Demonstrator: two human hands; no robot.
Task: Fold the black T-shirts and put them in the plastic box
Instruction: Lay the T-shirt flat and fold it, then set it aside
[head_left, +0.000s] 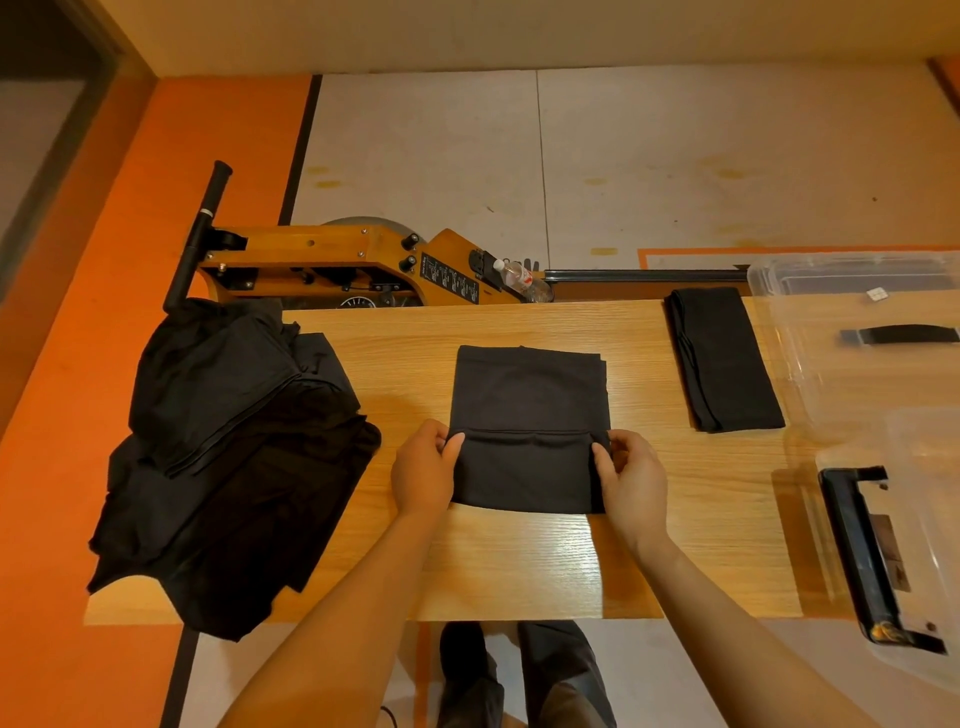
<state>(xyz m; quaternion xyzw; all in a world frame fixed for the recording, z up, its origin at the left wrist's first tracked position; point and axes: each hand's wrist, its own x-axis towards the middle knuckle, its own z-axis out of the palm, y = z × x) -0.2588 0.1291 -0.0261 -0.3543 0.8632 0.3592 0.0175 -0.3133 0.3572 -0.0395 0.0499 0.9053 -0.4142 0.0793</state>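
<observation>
A black T-shirt (527, 395) lies partly folded in the middle of the wooden table (519, 566), its near part turned up over the rest. My left hand (423, 467) pinches the folded flap's left edge. My right hand (631, 480) pinches its right edge. A second black T-shirt (724, 358), folded into a long narrow strip, lies to the right. A heap of unfolded black T-shirts (228, 452) covers the table's left end. The clear plastic box (852, 278) stands at the far right corner.
A clear lid with black latches (857, 551) lies at the table's right end. Behind the table stands a wooden rowing machine (332, 260) with a plastic bottle (519, 278) on it. Bare table shows in front of my hands.
</observation>
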